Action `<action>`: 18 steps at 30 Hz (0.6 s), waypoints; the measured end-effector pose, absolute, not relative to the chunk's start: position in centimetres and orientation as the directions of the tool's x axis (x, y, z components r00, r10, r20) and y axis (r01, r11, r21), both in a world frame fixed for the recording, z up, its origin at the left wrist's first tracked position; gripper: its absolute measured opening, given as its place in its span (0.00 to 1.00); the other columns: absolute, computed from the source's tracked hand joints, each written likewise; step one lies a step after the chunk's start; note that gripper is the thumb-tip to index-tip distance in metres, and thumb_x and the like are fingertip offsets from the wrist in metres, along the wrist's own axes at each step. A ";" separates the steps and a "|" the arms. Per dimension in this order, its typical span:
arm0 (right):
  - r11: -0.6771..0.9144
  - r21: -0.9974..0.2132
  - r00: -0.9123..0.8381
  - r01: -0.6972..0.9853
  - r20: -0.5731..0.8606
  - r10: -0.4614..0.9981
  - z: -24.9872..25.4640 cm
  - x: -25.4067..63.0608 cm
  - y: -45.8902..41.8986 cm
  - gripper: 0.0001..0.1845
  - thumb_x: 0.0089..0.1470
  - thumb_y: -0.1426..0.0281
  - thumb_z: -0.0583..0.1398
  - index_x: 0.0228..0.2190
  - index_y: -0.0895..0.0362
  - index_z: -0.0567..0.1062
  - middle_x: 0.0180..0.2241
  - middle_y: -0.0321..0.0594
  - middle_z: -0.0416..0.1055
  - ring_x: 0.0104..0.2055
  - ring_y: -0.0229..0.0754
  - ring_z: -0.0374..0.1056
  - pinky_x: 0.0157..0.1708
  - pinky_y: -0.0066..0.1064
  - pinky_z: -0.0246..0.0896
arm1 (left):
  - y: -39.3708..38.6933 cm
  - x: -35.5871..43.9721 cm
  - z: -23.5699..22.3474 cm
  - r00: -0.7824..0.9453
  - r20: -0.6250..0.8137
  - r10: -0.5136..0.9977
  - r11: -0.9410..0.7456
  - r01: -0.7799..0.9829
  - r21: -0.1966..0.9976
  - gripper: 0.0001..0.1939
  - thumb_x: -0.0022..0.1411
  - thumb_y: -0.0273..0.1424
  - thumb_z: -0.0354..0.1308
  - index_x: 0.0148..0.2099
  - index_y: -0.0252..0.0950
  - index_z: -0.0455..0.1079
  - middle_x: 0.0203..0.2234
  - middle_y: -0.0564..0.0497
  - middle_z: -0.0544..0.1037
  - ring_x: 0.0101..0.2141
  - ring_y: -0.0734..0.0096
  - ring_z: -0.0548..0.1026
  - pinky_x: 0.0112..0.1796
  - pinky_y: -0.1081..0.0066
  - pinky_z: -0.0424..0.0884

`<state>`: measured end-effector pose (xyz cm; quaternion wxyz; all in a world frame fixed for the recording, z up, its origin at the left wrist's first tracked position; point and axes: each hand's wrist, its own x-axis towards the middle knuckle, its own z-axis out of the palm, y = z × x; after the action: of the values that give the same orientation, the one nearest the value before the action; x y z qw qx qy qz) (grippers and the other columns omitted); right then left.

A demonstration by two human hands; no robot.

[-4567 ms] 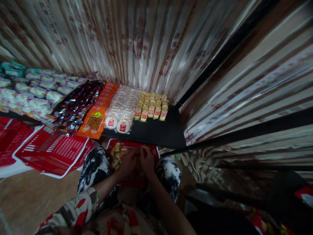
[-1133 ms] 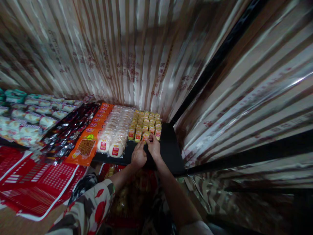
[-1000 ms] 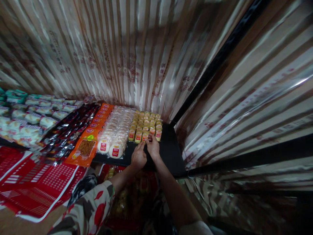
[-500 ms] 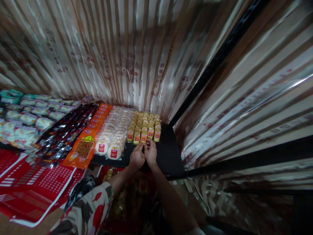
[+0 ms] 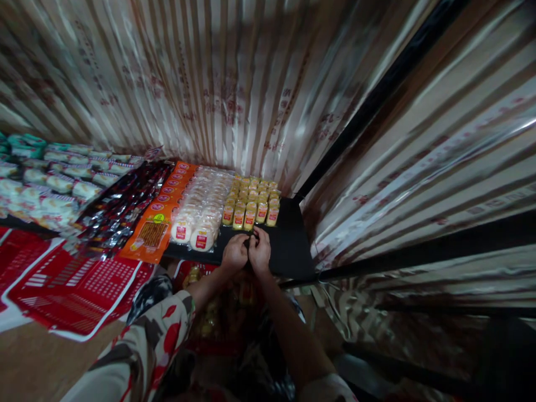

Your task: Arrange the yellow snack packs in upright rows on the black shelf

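Small yellow wrapped cakes point(image 5: 250, 210) with red and white labels stand in rows on a black shelf point(image 5: 288, 240). Just in front of them my left hand point(image 5: 235, 252) is closed, its fingers curled under. Close beside it, my right hand point(image 5: 259, 249) has bent fingers, their tips by the foot of the front row. Whatever either hand may hold is hidden behind the fingers. Left of the cakes lie rows of round white crackers point(image 5: 202, 237) in clear wrappers.
Orange snack bags point(image 5: 147, 234), dark shiny packets point(image 5: 121, 206) and white wrapped packs point(image 5: 58, 181) continue leftward. Red baskets point(image 5: 75, 285) stand below the shelf's front. A black post point(image 5: 335, 156) rises at the right, with patterned plastic sheeting point(image 5: 226, 84) behind.
Both hands have drawn back slightly from the front cakes, and the left fingers have curled in. The view has shifted, so the shelf sits higher in the picture.
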<state>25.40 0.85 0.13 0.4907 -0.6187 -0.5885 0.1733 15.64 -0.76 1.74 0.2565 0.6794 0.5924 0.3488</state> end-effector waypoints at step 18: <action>-0.036 -0.854 0.119 0.519 0.030 0.992 -5.5 21.4 -11.7 0.17 0.47 0.75 0.51 0.35 0.55 0.76 0.36 0.42 0.75 0.40 0.43 0.69 0.46 0.38 0.62 | -12.0 10.6 -2.7 0.115 -0.243 0.963 0.100 0.687 0.720 0.16 0.56 0.22 0.45 0.43 0.36 0.72 0.40 0.46 0.77 0.41 0.67 0.73 0.47 0.67 0.66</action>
<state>21.36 -11.73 -5.46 0.3752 -0.6470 -0.5842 0.3152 10.62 -12.00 -2.69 0.3757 0.6452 0.6394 0.1837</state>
